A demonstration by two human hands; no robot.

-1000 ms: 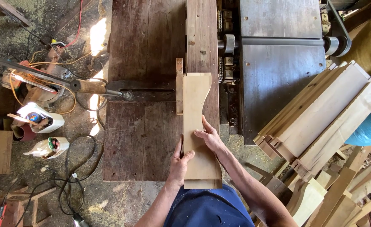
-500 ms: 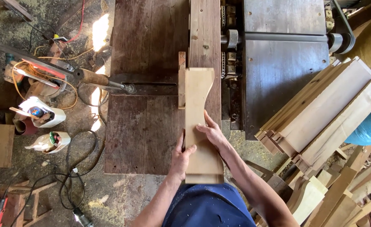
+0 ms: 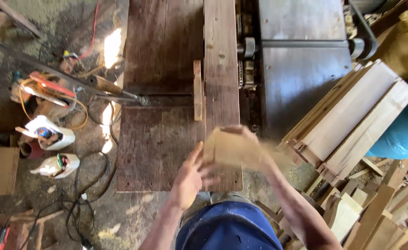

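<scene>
The person holds a pale wooden board (image 3: 231, 148) above the near end of the dark wooden table (image 3: 153, 139), just in front of the upright fence plank (image 3: 221, 60). The board is blurred, so its exact tilt cannot be told. The right hand (image 3: 248, 139) has its grip closed over the board's far edge, fingers wrapped on top. The left hand (image 3: 190, 178) is open, fingers spread, its fingertips touching or just beside the board's near left edge; it clasps nothing. Handling this well seems to call for both hands steadying the board, fingers kept well apart from the slot by the small wooden stop (image 3: 197, 90). A stack of similar boards (image 3: 352, 115) lies to the right.
</scene>
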